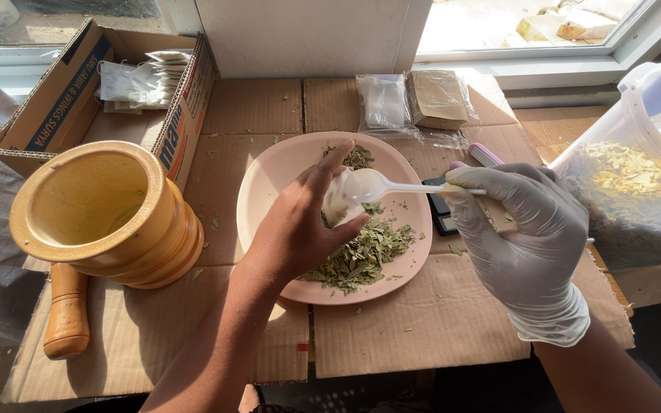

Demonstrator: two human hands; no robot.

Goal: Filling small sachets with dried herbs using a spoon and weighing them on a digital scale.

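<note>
The left hand (296,229), bare, pinches a small white bag (340,200) over the middle of the pink plate (269,183), and the gloved right hand (522,229) grips a white spoon (380,185), so a shaky tip could spill dry leaves (365,252) onto the cardboard (422,329).

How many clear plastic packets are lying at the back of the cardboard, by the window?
2: one clear packet with white contents on the left, one packet with tan contents right beside it. More small white sachets sit in the cardboard box; some may be hidden.
</note>
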